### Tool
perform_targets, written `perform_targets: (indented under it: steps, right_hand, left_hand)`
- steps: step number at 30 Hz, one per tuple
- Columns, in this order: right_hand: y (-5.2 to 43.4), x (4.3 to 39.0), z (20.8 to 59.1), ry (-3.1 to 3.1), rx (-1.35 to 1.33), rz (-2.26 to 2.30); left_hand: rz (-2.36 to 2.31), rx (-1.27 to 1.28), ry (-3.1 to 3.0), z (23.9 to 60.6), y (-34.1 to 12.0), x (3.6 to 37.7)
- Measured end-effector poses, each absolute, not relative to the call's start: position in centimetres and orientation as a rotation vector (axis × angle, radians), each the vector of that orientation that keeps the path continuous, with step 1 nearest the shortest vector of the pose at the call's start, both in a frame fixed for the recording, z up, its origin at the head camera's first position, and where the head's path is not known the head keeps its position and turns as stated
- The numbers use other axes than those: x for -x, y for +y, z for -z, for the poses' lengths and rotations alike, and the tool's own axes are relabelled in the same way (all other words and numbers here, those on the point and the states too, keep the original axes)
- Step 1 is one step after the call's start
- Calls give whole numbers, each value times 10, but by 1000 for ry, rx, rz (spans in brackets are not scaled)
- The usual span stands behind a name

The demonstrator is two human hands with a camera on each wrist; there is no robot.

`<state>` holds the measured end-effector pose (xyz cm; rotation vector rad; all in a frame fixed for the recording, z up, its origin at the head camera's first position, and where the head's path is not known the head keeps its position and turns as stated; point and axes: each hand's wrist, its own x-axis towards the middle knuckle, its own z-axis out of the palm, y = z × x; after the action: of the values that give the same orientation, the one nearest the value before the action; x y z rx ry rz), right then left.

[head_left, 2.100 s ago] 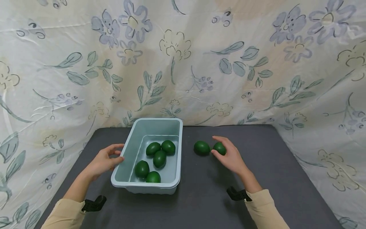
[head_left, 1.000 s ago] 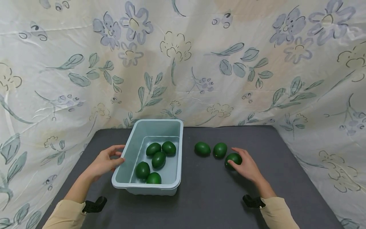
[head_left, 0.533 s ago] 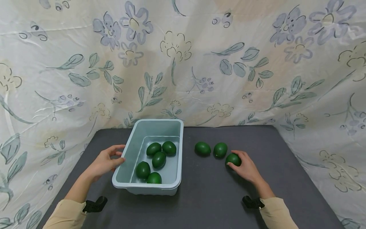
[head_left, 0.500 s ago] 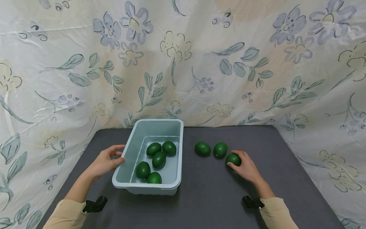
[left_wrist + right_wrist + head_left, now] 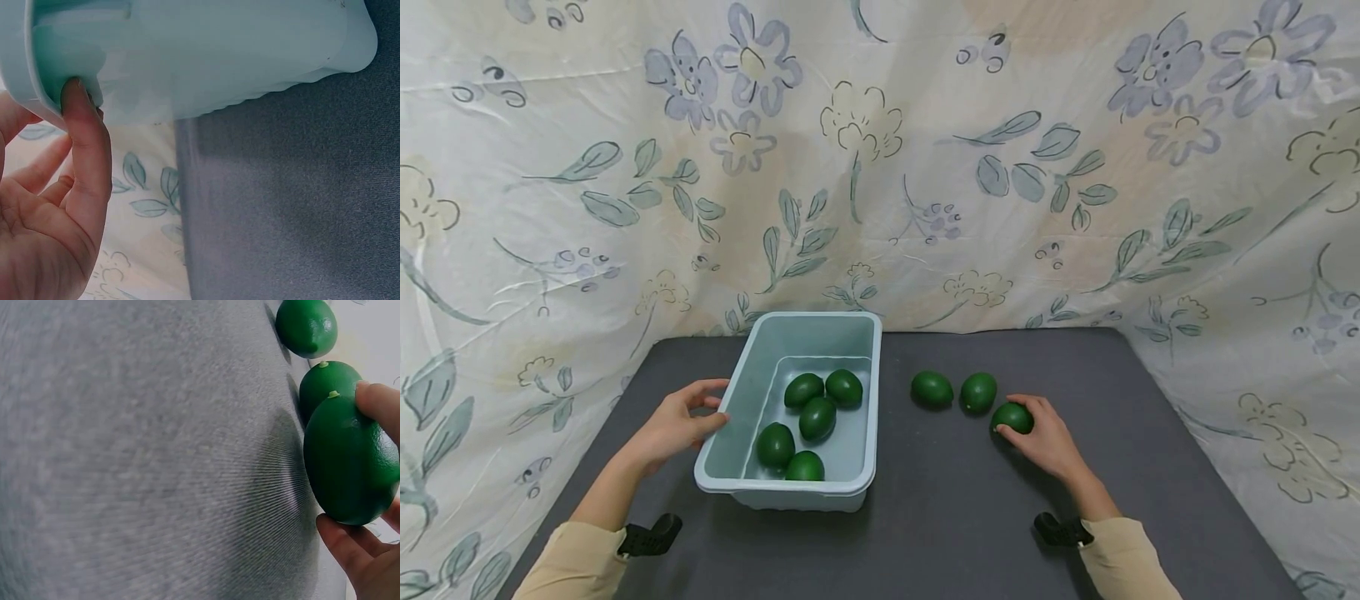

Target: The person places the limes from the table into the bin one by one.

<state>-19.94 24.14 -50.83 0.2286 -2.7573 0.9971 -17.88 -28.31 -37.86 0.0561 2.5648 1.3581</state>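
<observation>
Okay, right grip [image 5: 1048, 439], a bare hand, is pinching the held fruit [image 5: 1013, 418], green and egg-shaped, thumb on the near side, fingers on the far side. Can't tell whether it touches the bench [image 5: 955, 517]. Second fruit [image 5: 978, 393] lies just beyond it, toward the bin [image 5: 874, 400]; third fruit [image 5: 932, 390] next to that, nearer the bin. Left grip [image 5: 677, 422], also bare, is holding the bin's left rim. Bin is pale blue-green and carries five fruits [image 5: 817, 419]: three bunched around the middle, two at the near end. Beige sleeves [image 5: 571, 562] on both arms, black mount [image 5: 651, 535] on each wrist. Floral cloth [image 5: 895, 167] hangs behind the bench.
</observation>
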Motion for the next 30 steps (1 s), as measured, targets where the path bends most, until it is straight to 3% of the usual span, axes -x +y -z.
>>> perform_targets:
  steps: [30]
  right_hand:
    - [221, 219, 465, -2707, -239, -1091]
  left_hand:
    - [-1408, -41, 2541, 380, -283, 179]
